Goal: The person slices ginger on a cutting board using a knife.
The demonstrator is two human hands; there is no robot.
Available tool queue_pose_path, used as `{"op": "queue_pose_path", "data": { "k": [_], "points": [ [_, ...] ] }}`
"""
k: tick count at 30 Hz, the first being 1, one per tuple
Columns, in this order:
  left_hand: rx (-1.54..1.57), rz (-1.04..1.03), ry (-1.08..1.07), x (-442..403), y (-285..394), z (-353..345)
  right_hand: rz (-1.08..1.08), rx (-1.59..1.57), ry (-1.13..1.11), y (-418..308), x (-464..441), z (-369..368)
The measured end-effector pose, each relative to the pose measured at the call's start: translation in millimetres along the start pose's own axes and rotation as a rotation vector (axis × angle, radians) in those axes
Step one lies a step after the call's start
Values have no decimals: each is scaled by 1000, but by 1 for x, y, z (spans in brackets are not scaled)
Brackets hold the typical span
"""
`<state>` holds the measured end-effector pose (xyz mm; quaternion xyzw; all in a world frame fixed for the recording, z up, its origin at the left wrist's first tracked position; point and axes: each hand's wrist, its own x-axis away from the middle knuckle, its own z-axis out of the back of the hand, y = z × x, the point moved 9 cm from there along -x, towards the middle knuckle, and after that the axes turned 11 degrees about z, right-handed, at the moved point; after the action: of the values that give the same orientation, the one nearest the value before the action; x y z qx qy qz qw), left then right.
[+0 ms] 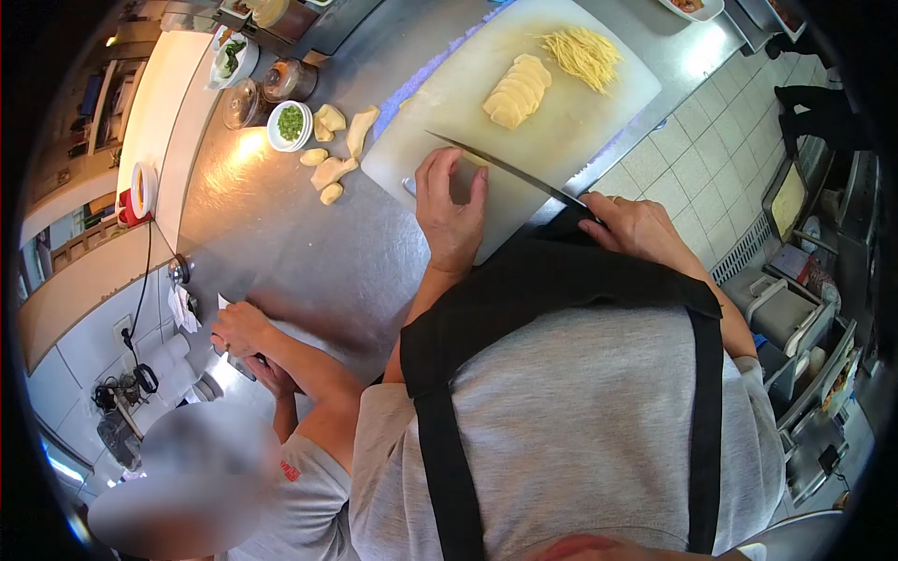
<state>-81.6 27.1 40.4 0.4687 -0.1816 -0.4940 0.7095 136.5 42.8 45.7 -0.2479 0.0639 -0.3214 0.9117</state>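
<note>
My right hand is closed around the handle of a kitchen knife. The blade slants up and left across the near part of a white cutting board. My left hand is over the board's near left edge, thumb and fingers apart, near the blade; I make out nothing held between them. Farther up the board, overlapping pale yellow slices, apparently ginger, lie beside a heap of thin yellow shreds. Peeled ginger pieces rest on the counter left of the board.
A steel counter carries a bowl of chopped green onion, dark-filled jars and a white dish of greens. At lower left, a co-worker's hands hold a blade. Tiled floor shows on the right.
</note>
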Motion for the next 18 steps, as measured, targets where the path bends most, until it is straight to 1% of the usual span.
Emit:
{"op": "queue_pose_path", "data": {
  "k": [1, 7, 10, 12, 13, 16, 18],
  "points": [
    [-8, 9, -9, -2, 1, 0, -9, -17, -3, 2, 0, -1],
    [-350, -107, -71, -17, 17, -16, -97, -147, -33, 15, -1, -6],
    [-388, -94, -68, -20, 18, -16, -174, -258, -71, 21, -2, -2],
    [-337, -51, -106, -19, 12, -9, -253, -342, -137, 25, 0, -5],
    [-311, -29, -127, -19, 8, -7, -251, -359, -127, 28, 1, -7],
    [-252, -136, -137, -15, 7, -2, -249, -414, -96, 33, 3, -11],
    [-287, -157, -144, -11, 8, -3, -260, -461, -71, 32, 1, -8]
  ]
}}
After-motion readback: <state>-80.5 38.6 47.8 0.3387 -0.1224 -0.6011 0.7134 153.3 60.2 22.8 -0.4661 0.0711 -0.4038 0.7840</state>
